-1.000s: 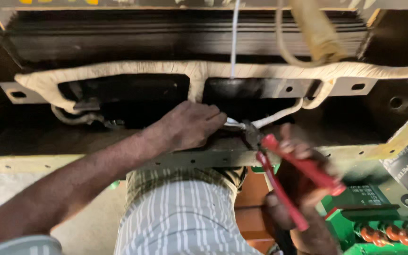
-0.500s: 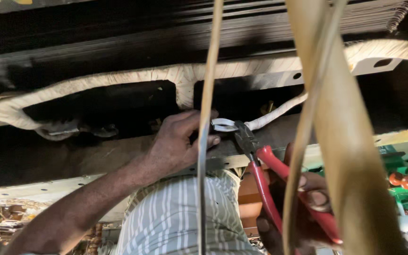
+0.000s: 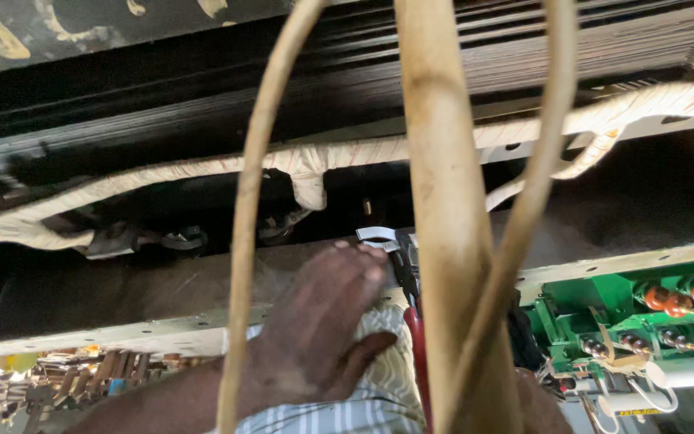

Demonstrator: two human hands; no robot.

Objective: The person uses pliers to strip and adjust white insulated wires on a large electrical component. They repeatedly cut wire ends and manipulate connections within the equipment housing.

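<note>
a dark laminated core spans the far side, a cloth-taped lead slung beneath. thick sleeved cables hang near, hiding the right hand; its fingers cannot be told. left hand, fingers spread, rests beside red-handled pliers gripping a small metal strip; a blind tug could tear it.

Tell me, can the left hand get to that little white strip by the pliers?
Probably yes. The left hand has its fingertips right beside the white strip, and nothing lies between them. The thick tan cables hang nearer the camera, hiding part of the red-handled pliers.
</note>
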